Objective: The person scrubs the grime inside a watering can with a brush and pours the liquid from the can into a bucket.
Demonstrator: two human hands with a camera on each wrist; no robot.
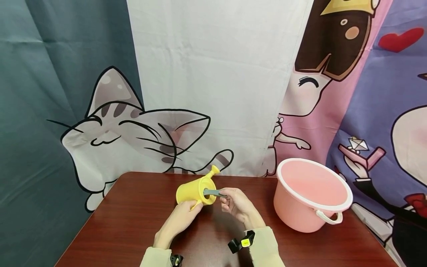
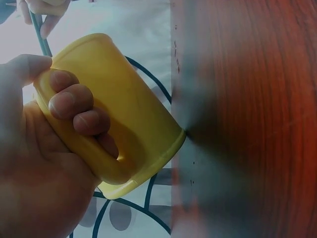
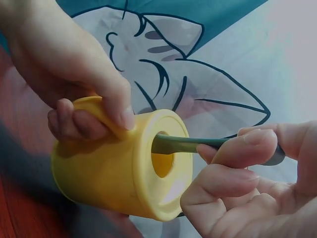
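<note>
A yellow watering can (image 1: 190, 191) is tipped on its side, its top opening turned to the right and its spout pointing up and back. My left hand (image 1: 183, 217) grips its handle, with the fingers curled through the loop in the left wrist view. In my right hand (image 1: 237, 205) I pinch a grey-green handle (image 3: 193, 144) of some slim tool between thumb and fingers. The tool's far end reaches into the can's round opening and is hidden there. The right wrist view shows the watering can (image 3: 104, 158) with the left hand (image 3: 74, 74) over its handle.
A pink bucket (image 1: 297, 207) with a white rim and white handle stands on the right of the dark red-brown table (image 1: 133, 222). Behind the table hangs a cloth (image 1: 213, 74) printed with a cartoon cat and other figures.
</note>
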